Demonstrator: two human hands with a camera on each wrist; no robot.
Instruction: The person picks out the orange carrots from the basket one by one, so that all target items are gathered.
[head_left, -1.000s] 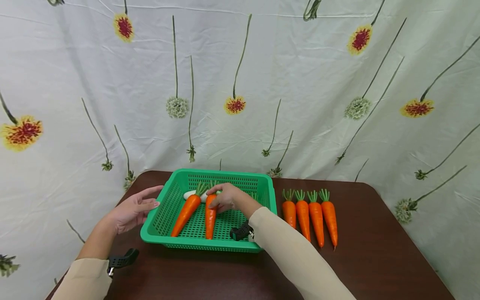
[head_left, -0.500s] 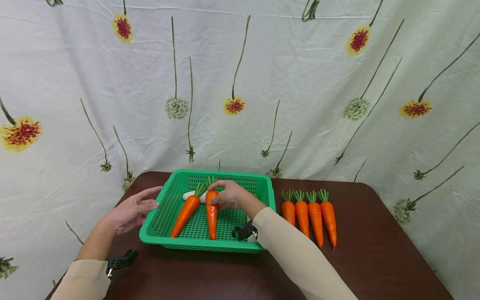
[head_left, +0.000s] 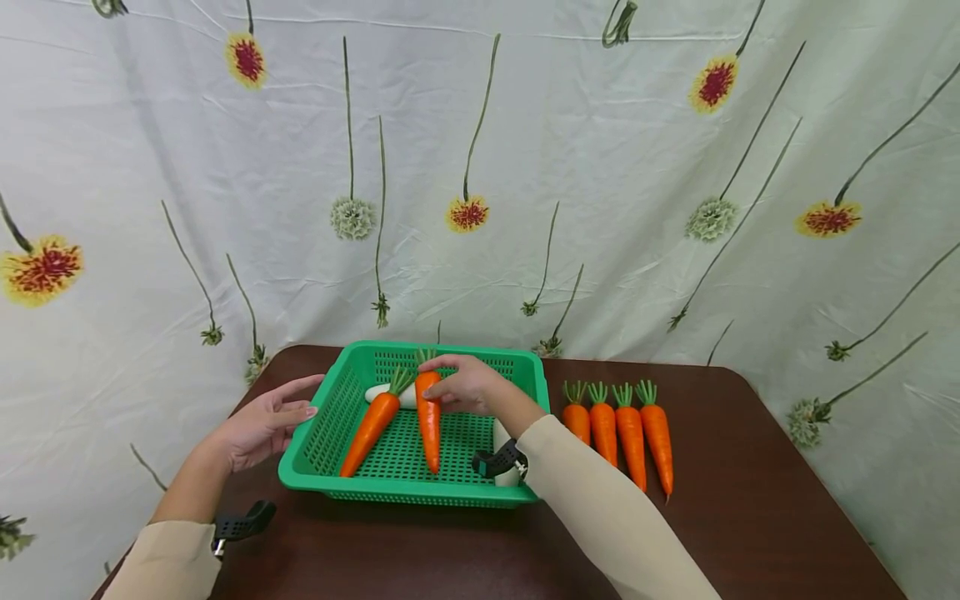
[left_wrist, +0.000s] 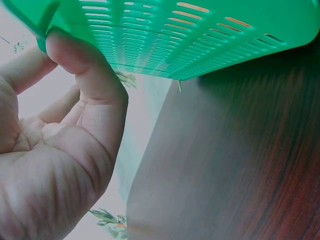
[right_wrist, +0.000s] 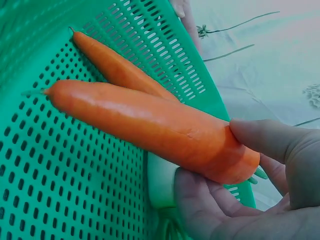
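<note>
My right hand (head_left: 468, 385) holds a carrot (head_left: 427, 408) near its leafy top, above the floor of a green plastic basket (head_left: 405, 493). In the right wrist view the thumb lies on one side of this carrot (right_wrist: 135, 115) and the fingers on the other. A second carrot (head_left: 371, 433) lies in the basket to the left. Behind both is a white radish (head_left: 380, 392), and another white radish (head_left: 507, 450) sits at the right wall, partly hidden by the wrist. My left hand (head_left: 262, 423) touches the basket's left rim, thumb and forefinger spread apart.
Several carrots (head_left: 632, 437) stand in a row on the dark wooden table (head_left: 720, 492), right of the basket. A flower-print cloth (head_left: 637, 208) hangs behind the table. A black strap mount (head_left: 498, 460) sits on my right wrist.
The right hand has raised the carrot off the basket floor, shifting it slightly right and away. More of the radish at the right wall shows. The left hand stays at the rim.
</note>
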